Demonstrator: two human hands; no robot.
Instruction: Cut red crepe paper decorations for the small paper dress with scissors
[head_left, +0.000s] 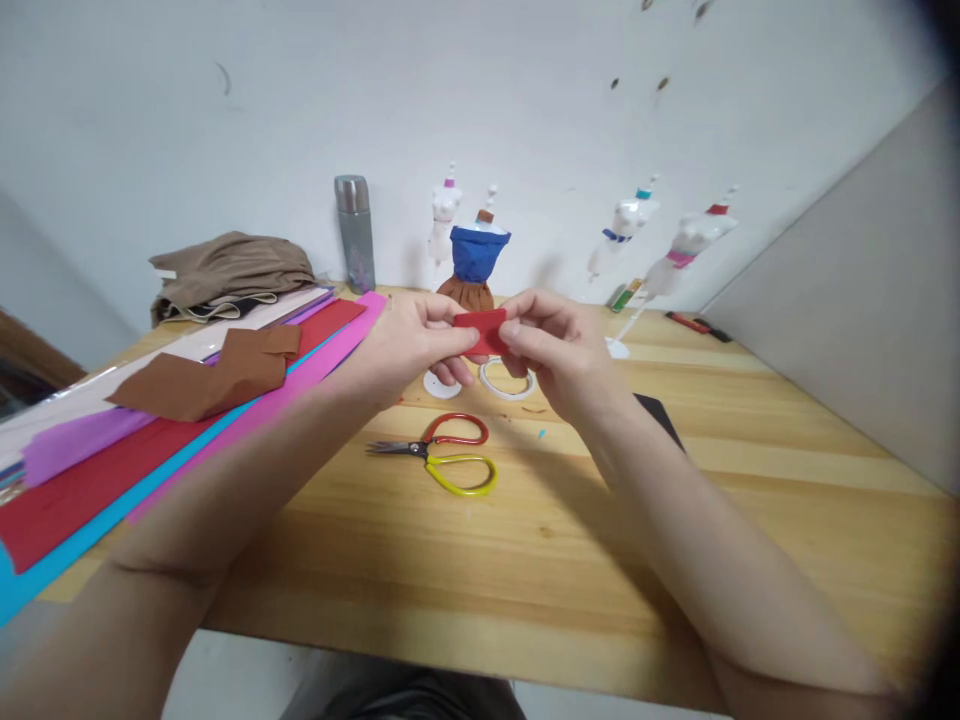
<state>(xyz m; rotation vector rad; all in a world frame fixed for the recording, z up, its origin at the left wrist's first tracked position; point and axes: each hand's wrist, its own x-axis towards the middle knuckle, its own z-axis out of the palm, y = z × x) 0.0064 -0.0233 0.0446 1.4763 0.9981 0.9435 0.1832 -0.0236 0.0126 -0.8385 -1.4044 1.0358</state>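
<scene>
Pinching a small red piece (487, 321) at its two ends looks to be the step in hand, perhaps folding or smoothing it; clock bearings run from that piece. Layered coloured sheets (82, 500), 8 to 9 o'clock, brown scrap (217, 382) on top. Left hand (405, 345), 9 o'clock: thumb over the near face, index behind, lower fingers loosely curled. Scissors (420, 450), 7 o'clock, flat on the wood, blades pointing left, untouched. Piece itself raised in front of the chest, near the blue-and-brown-dressed mini dress form (480, 252) at 12: matte, oblong, top edge straight, looks flat; lower edge partly hidden, layers can't be told. White ring (507, 397), 5 o'clock, on the table. Right hand (559, 345), 3 o'clock: thumb and index closed on the other end, remaining fingers bent beneath. Any regrip would, in my judgement, call for one pinch staying firm while the other loosens, edges kept square.
</scene>
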